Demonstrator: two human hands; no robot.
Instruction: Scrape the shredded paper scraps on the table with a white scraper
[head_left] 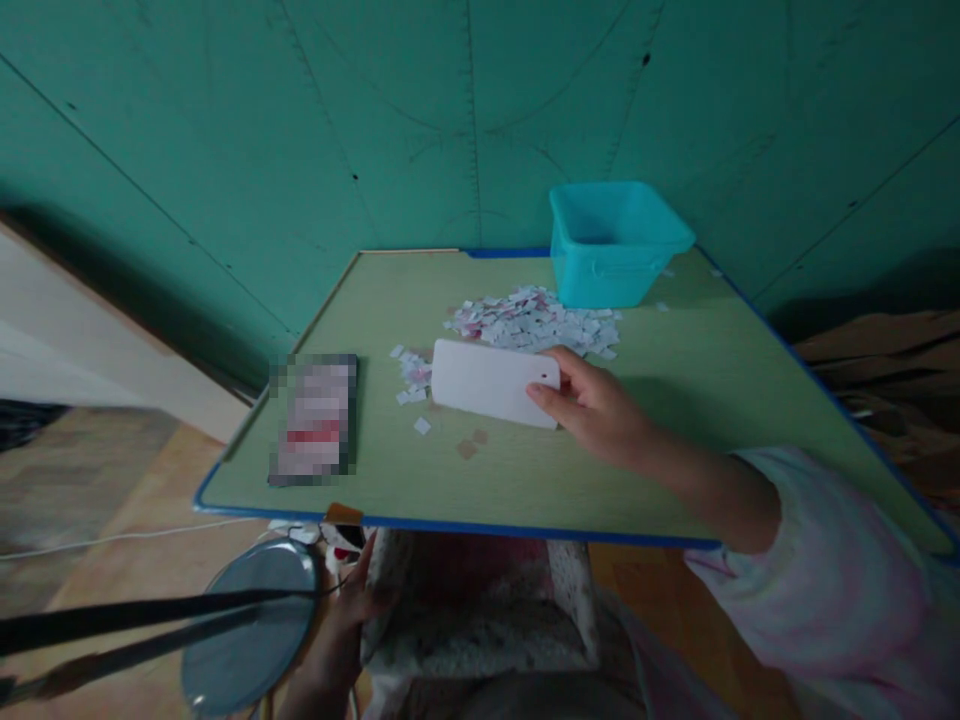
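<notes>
Two grips recorded. We logged the right grip pinched on the holed end of a white card lying on the table, its face left uncovered, seemingly to keep the card flat. Just behind lay a heap of paper scraps, with a turquoise plastic tub farther back. The left grip curled below the table's edge; we could not tell what, if anything, it held.

A white rectangular tag with rounded corners and a small hole near its right end lies flat on the counter, pinched at that end by the right fingers, just beside a loose heap of white and pink paper scraps.
</notes>
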